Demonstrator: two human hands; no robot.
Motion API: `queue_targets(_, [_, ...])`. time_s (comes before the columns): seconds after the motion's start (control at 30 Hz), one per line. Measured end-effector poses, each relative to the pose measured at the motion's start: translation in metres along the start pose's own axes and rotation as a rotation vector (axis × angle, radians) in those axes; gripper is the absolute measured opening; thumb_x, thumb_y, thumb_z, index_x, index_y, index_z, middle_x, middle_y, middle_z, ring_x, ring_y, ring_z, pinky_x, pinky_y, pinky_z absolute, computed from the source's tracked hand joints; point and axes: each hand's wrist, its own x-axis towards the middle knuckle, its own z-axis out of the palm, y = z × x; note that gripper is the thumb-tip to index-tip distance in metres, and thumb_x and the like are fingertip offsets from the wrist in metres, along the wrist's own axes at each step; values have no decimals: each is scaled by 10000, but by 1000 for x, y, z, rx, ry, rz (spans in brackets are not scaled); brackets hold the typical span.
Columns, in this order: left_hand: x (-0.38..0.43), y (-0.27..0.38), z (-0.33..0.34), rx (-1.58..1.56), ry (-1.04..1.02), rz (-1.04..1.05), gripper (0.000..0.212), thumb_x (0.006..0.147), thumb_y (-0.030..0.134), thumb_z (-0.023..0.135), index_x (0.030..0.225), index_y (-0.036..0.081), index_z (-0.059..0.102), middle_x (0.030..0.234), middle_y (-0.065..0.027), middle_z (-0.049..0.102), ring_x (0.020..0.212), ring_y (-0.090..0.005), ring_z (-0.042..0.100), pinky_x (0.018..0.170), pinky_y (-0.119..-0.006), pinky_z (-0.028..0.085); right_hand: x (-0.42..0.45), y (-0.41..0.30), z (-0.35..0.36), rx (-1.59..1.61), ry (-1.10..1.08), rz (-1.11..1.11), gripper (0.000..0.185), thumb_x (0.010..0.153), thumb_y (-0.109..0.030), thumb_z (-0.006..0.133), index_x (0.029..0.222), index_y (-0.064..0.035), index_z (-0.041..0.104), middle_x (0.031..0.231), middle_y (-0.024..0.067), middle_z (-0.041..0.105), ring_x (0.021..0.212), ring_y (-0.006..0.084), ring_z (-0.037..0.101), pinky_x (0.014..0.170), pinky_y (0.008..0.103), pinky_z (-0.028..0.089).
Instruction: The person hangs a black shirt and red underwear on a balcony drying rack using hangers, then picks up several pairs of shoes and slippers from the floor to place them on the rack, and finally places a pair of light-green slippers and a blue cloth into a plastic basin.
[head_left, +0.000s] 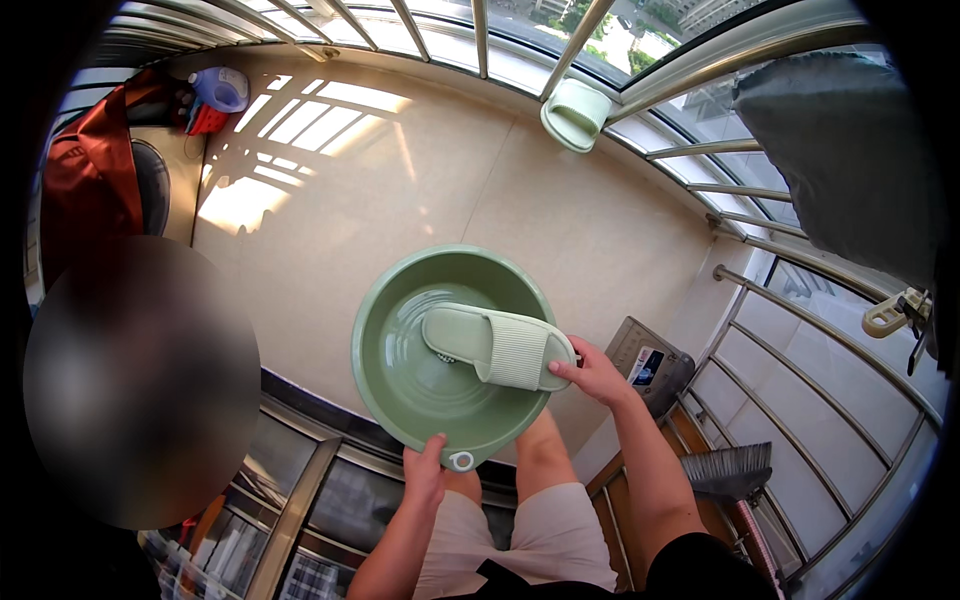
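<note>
My left hand (426, 469) grips the rim of a round green plastic basin (375, 390) beside its hanging hole. A pale green slide sandal (517, 352) is in my right hand (596, 371), thumb on top of one end. The sandal lies over the right part of the basin, its far end above the basin's inside. Some small light dots show under the sandal on the basin's inside. A matching slide sandal (576, 114) leans by the window ledge at the metal bars.
Metal railings (802, 337) run along the window and right side. At right are a grey box-like object (649, 360) and a brush head (727, 469). A purple detergent bottle (221, 88) and red cloth (94, 172) are at the left. A blurred shape covers the lower left.
</note>
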Motion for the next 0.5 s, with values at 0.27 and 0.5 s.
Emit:
queue_targets(0.27, [8,-3,-25,-66,78,-1,400,758,-10,567,1152,-24,494,1079,-91,565,968,-196,570,809,-302,468,23,-34,2,-557,217,-131,508,799,-285,659,1195,-1,516,981,101,621,877,201,606,791,309,486])
queue_targets(0.5, [8,-20,-35,-121,144,17,423,740,-31,536,1158,-30,477,1087,-92,555,981,-208,561,809,-322,469,131,-94,-47,-26,579,-241,578,837,-286,599,1276,39,409,1061,117,569,868,170,597,731,292,479])
